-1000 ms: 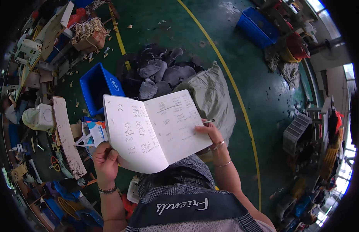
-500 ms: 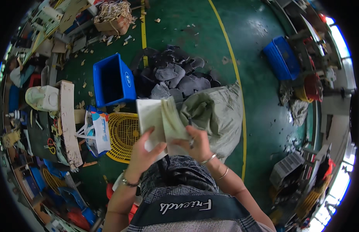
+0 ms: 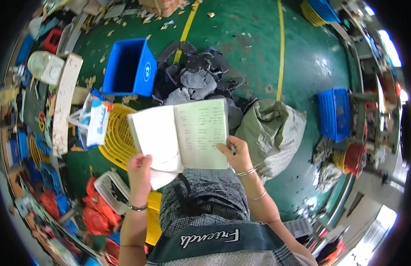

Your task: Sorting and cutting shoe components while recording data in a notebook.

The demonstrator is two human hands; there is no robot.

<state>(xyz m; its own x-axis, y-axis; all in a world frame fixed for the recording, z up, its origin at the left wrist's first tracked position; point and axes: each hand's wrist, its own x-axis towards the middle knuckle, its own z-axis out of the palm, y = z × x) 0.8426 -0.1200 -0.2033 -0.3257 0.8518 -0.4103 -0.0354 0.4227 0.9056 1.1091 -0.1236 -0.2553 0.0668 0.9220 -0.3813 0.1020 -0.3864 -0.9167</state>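
Observation:
An open notebook (image 3: pixel 201 133) lies spread above my lap, its left page blank and its right page greenish with handwritten lines. My left hand (image 3: pixel 140 170) pinches the lower left edge of the notebook, where a page corner curls down. At the right page's lower edge, my right hand (image 3: pixel 237 156) is closed round a dark pen (image 3: pixel 233 149), its fingers touching the paper. Beyond the notebook is a heap of dark grey cut pieces (image 3: pixel 198 80) on the floor. A greyish-green woven sack (image 3: pixel 274 135) stands to the right of my right hand.
A blue bin (image 3: pixel 131 66) stands left of the heap. Nearer are a yellow basket (image 3: pixel 116 135), a white-and-blue bag (image 3: pixel 97 119) and red plastic bags (image 3: pixel 99 210). At right, a blue crate (image 3: pixel 334 114) sits by shelving. Yellow lines (image 3: pixel 281 53) cross the green floor (image 3: pixel 254 35).
The notebook's pages, bunched up before, now lie flat and open. My left hand has moved left to the notebook's edge, my right hand slightly right. The view has shifted.

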